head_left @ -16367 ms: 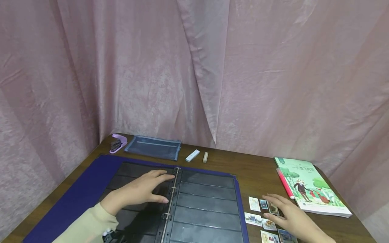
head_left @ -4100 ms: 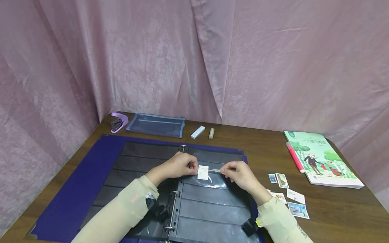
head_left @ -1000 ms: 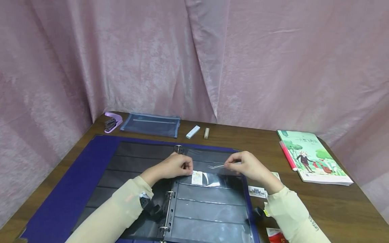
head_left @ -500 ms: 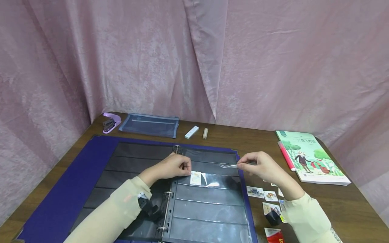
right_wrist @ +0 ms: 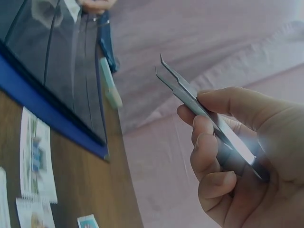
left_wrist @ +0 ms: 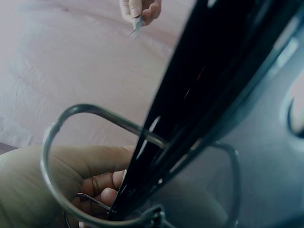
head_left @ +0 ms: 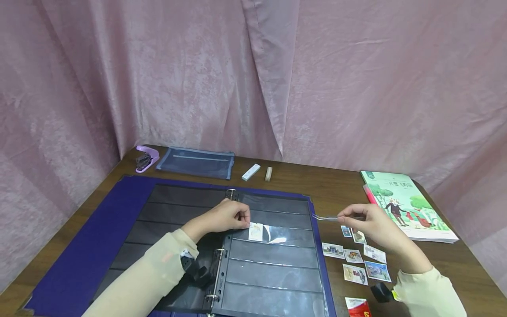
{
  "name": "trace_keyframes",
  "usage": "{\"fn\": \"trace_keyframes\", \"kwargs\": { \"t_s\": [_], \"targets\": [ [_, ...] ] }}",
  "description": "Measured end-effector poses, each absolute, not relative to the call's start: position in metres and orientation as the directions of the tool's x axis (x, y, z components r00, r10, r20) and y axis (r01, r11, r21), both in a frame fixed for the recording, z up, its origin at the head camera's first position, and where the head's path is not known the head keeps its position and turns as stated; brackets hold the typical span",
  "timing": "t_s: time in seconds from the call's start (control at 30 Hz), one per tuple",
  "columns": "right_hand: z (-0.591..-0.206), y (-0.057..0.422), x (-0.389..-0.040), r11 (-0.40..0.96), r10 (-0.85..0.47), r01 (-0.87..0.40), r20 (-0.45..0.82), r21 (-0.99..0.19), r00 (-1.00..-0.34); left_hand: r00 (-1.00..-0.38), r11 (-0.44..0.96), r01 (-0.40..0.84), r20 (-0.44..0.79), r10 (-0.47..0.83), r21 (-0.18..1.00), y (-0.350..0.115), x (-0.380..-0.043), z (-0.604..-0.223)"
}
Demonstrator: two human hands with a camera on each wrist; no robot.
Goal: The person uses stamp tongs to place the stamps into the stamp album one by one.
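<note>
A stamp album (head_left: pixel 273 255) with dark pocket pages and metal rings lies spread out. My left hand (head_left: pixel 225 215) reaches over the rings and pinches a small pale postage stamp (head_left: pixel 255 232) by its upper left corner, at a pocket on the right page. In the left wrist view a ring and the dark page edge partly hide the curled fingers. Off the album's right edge, my right hand (head_left: pixel 376 226) holds metal tweezers (right_wrist: pixel 204 109) between thumb and fingers. Their bent tips stand slightly apart with nothing between them. Several more stamps (head_left: pixel 353 256) lie below this hand.
A green picture book (head_left: pixel 412 207) with a red pen (head_left: pixel 370 194) beside it lies at the right. Along the back are a purple stapler (head_left: pixel 147 159), a blue mesh pouch (head_left: pixel 198 163) and two small bars (head_left: pixel 251 172). A red-and-white card (head_left: pixel 358 307) lies at front right.
The right hand has drawn the tweezers rightward, away from the stamp and past the album's edge, uncovering the loose stamps. The left hand has stayed at the stamp's corner.
</note>
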State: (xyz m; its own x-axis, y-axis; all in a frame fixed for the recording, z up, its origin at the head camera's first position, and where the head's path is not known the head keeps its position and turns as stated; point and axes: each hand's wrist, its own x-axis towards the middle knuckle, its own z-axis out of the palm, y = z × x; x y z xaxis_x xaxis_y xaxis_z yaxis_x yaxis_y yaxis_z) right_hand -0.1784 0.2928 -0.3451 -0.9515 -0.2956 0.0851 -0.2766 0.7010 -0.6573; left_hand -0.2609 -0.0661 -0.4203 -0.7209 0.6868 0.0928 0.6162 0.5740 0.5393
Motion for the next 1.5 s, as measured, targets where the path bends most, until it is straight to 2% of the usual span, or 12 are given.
{"fn": "trace_keyframes", "kwargs": {
  "t_s": [0.33,0.5,0.73,1.5],
  "targets": [
    [-0.356,0.324,-0.171,0.757,-0.201,-0.192,0.058,-0.625,-0.978,-0.712,0.565,0.634,0.113,0.693,0.528,-0.064,-0.262,-0.420],
    [-0.364,0.337,-0.171,0.758,-0.208,-0.211,0.077,-0.617,-0.975,-0.713,0.565,0.632,0.112,0.692,0.531,-0.064,-0.262,-0.419],
    [-0.371,0.350,-0.173,0.800,-0.165,-0.152,0.030,-0.580,-0.986,-0.720,0.572,0.624,0.106,0.686,0.533,-0.064,-0.262,-0.420],
    [-0.384,0.370,-0.184,0.859,-0.133,-0.097,-0.035,-0.503,-0.991,-0.724,0.572,0.610,0.091,0.684,0.548,-0.066,-0.260,-0.419]
  ]
}}
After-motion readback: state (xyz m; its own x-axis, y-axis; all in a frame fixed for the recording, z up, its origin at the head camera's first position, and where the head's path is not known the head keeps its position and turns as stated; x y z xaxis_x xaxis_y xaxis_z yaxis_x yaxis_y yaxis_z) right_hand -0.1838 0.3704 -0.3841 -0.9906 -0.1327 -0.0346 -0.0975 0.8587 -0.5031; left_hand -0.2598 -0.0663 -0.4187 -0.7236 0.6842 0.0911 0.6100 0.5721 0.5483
